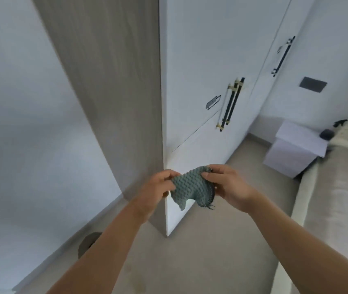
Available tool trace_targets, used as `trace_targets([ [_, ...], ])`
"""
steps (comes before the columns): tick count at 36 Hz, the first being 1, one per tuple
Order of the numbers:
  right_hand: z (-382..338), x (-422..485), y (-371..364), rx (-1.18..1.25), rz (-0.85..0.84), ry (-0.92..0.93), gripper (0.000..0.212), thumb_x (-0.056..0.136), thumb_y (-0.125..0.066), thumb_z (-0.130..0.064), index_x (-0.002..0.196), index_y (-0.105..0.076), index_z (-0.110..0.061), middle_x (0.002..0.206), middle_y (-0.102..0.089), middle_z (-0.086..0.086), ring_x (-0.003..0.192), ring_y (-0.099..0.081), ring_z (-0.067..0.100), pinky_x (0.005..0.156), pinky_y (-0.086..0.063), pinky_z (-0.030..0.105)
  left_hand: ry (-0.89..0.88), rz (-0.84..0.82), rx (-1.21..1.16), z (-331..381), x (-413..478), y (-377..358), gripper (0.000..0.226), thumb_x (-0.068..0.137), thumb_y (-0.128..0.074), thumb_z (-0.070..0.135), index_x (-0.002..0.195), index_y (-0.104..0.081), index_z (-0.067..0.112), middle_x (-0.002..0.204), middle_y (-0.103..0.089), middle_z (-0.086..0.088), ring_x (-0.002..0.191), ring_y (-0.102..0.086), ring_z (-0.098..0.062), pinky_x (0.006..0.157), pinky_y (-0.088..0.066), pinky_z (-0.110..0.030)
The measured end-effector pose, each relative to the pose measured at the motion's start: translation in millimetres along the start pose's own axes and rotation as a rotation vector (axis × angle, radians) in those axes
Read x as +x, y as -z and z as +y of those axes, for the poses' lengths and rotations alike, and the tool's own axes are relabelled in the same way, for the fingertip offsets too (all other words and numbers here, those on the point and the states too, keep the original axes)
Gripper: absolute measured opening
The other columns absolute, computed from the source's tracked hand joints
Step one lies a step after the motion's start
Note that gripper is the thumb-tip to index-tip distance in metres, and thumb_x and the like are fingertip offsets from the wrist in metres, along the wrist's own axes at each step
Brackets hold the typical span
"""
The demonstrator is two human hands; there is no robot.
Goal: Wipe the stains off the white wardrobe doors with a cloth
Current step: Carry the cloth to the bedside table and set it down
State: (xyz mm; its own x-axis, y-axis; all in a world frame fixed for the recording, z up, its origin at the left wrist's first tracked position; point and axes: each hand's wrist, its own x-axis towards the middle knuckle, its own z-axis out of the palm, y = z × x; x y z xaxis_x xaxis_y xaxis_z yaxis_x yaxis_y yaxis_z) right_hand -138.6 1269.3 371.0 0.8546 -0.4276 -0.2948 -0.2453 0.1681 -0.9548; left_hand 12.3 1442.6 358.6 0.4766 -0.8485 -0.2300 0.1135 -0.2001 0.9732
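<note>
A grey-green knobbly cloth [192,187] hangs bunched between both hands in the lower middle of the view. My left hand [156,187] pinches its left edge and my right hand [228,185] grips its right side. Both hold it in the air, just in front of the lower corner of the white wardrobe doors [200,60]. The doors carry black bar handles with gold mounts [231,105], and another handle [283,56] sits further right. No stain shows clearly on the doors.
A wood-grain side panel [113,92] flanks the wardrobe on the left, next to a white wall. A white box [294,149] stands on the beige floor at the right, beside a pale bed edge [327,209]. A dark round object [88,242] lies low on the left.
</note>
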Motion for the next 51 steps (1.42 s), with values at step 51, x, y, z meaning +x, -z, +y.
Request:
trace_targets([
  [51,-10,220,828,0.395,0.680,-0.057,0.049,0.092,-0.071,-0.005,0.134,-0.052,-0.022,0.109,-0.074,0.021,0.104,-0.070,0.042,0.093,-0.056,0.055,0.188,-0.571,0.070,98,748,-560,0.063,0.090,-0.071,-0.010,0.141,-0.056,0.023,0.127,-0.066,-0.006,0.105,-0.073,-0.031,0.081,-0.063,-0.043],
])
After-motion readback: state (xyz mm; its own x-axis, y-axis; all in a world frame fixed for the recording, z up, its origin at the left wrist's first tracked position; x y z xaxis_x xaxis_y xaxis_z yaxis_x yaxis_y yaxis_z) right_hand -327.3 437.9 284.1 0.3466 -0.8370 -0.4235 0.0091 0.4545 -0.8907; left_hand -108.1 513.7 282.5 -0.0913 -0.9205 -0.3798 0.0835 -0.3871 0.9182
